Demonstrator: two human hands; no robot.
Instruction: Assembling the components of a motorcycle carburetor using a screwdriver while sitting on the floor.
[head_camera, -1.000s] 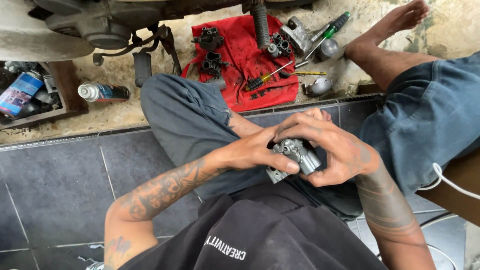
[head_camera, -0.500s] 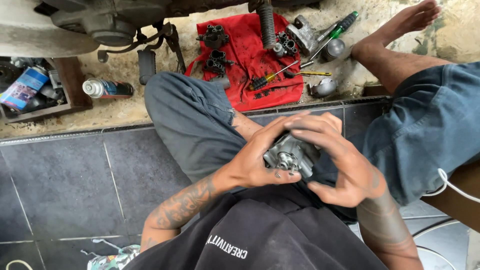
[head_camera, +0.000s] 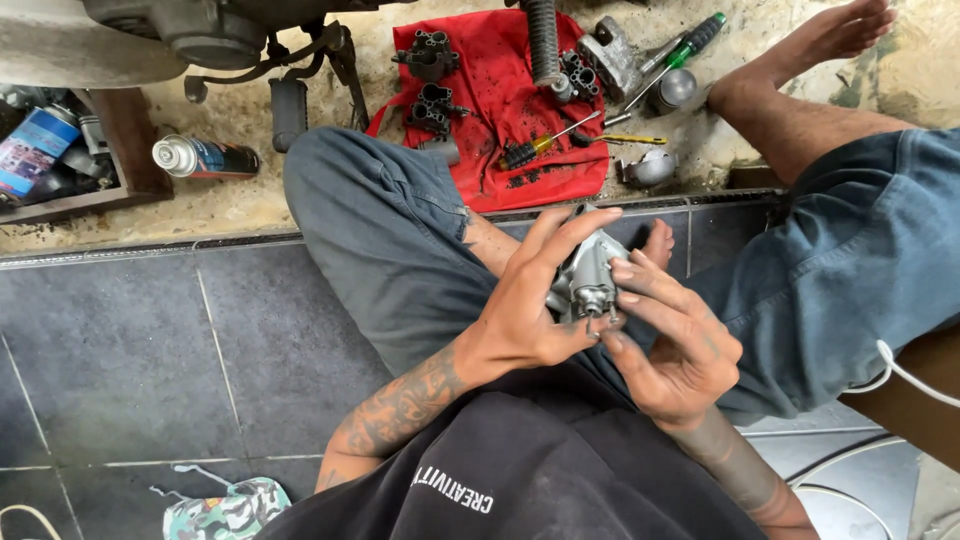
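The grey metal engine part (head_camera: 590, 280) sits over the lap — left hand (head_camera: 525, 310) and right hand (head_camera: 675, 345) fingers both gripping it.

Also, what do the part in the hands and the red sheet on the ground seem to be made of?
The grey part, held between the left hand and right hand, looks like cast metal, probably aluminium: dull silver-grey, matte, with moulded shapes. The red sheet seems to be woven cloth: it wrinkles, lies limp, and shows dark greasy stains.
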